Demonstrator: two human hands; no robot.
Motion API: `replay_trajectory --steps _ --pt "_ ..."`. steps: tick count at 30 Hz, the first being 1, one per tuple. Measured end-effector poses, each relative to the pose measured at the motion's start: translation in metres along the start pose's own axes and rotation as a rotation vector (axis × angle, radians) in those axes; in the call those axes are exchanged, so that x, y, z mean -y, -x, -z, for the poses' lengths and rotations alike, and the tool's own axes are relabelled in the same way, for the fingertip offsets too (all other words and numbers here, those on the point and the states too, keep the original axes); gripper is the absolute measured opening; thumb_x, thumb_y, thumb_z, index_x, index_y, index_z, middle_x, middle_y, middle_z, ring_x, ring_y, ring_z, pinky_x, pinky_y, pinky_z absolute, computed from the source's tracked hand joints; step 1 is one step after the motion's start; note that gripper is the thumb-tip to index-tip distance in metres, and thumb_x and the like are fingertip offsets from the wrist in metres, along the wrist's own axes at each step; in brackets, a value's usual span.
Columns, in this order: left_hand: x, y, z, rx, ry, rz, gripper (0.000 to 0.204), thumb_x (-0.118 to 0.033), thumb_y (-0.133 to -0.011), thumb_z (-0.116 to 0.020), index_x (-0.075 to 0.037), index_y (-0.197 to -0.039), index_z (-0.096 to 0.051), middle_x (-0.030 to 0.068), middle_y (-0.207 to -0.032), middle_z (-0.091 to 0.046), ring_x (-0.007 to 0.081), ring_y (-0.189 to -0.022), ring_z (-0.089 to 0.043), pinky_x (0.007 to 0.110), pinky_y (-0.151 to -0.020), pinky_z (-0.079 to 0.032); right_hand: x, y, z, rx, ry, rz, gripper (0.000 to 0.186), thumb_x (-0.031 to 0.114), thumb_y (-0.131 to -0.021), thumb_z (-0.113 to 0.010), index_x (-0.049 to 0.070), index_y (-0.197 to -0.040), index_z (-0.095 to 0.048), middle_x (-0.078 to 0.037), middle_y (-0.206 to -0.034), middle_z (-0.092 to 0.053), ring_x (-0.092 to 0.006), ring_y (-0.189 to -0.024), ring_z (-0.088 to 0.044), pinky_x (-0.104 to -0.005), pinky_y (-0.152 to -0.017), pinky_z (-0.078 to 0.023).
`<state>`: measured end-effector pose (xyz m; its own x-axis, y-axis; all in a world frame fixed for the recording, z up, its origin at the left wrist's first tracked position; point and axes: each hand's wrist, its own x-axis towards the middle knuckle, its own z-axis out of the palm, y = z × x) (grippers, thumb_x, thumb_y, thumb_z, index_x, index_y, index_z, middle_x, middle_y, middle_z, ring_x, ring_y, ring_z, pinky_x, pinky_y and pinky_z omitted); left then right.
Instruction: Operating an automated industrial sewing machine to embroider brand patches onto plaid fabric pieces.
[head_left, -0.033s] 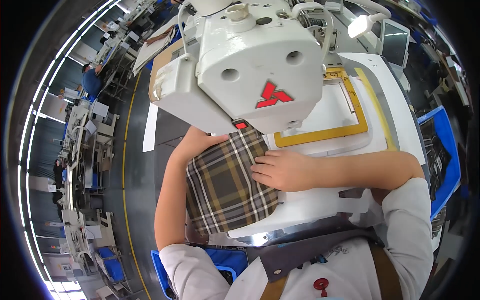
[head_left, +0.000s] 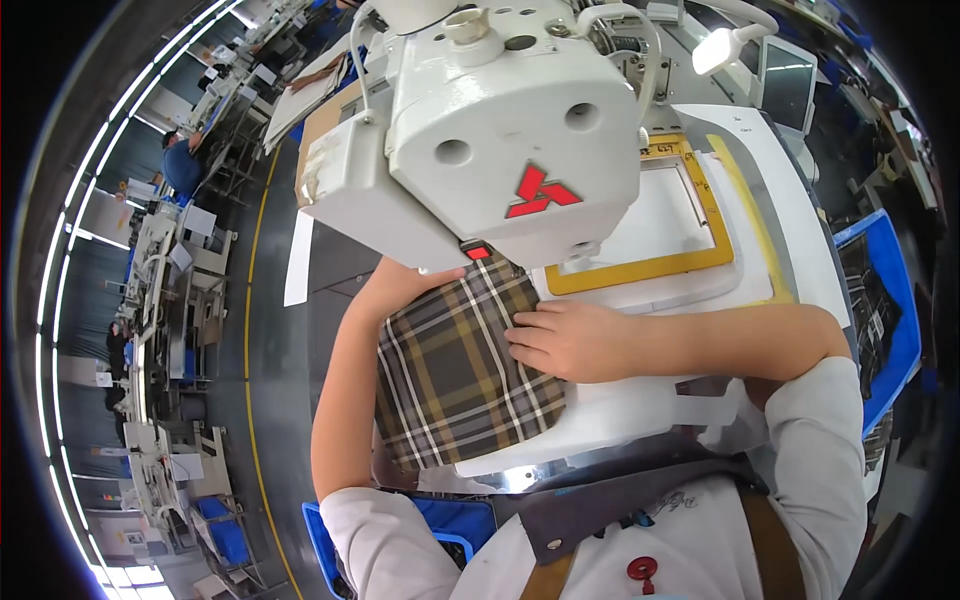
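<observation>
A plaid cloth piece [head_left: 455, 365] in dark grey, tan and white lies on the white bed of a large sewing machine [head_left: 510, 120], its far end running under the machine head. My left hand [head_left: 398, 287] rests at the cloth's far left edge, thumb stretched along the fabric; its other fingers are hidden beneath the head. From the right, my right hand [head_left: 560, 340] lies flat on the cloth's right side, fingers extended and slightly apart. The needle area is hidden by the head.
A yellow rectangular frame [head_left: 640, 278] lies right of the head on the white plate. A lit lamp [head_left: 715, 52] and a screen [head_left: 787, 85] stand at the far right. Blue bins [head_left: 905, 340] with dark contents flank the machine. One person [head_left: 182, 165] sits at distant workstations.
The plaid cloth has shifted slightly to the right at its near end. Both hands keep nearly the same places on it.
</observation>
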<state>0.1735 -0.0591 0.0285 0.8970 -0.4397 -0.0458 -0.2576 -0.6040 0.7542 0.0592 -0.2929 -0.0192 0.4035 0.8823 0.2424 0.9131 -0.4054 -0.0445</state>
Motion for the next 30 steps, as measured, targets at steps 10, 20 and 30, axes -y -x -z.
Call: replay_trajectory --steps 10,20,30 --pt "0.008 -0.020 -0.023 -0.012 -0.096 0.037 0.043 -0.015 -0.081 -0.075 -0.005 -0.121 -0.061 0.0077 -0.121 -0.062 0.0206 -0.113 -0.057 0.035 -0.096 -0.045 0.001 0.027 0.006 -0.270 0.159 -0.060 0.029 0.017 -0.080 -0.057 -0.001 -0.102 -0.063 -0.012 -0.108 -0.064 -0.0235 -0.098 -0.061 -0.0320 -0.081 -0.050" --pt "-0.039 -0.015 0.002 0.151 -0.365 0.002 0.054 -0.023 -0.071 -0.080 -0.009 -0.119 -0.061 0.0089 -0.118 -0.063 0.0233 -0.108 -0.058 0.036 -0.093 -0.045 0.011 0.055 0.037 -0.025 0.169 -0.187 0.034 0.013 -0.080 -0.056 -0.005 -0.109 -0.061 -0.018 -0.116 -0.062 -0.0294 -0.109 -0.060 -0.0364 -0.093 -0.048" --pt "-0.029 -0.043 -0.025 0.041 -0.390 -0.089 0.044 -0.017 -0.071 -0.079 -0.006 -0.112 -0.065 0.0121 -0.109 -0.065 0.0309 -0.105 -0.057 0.038 -0.093 -0.045 -0.001 0.141 0.061 -0.116 0.236 -0.493 0.025 0.011 -0.076 -0.056 0.000 -0.098 -0.062 -0.007 -0.090 -0.056 -0.0224 -0.083 -0.055 -0.0356 -0.077 -0.046"
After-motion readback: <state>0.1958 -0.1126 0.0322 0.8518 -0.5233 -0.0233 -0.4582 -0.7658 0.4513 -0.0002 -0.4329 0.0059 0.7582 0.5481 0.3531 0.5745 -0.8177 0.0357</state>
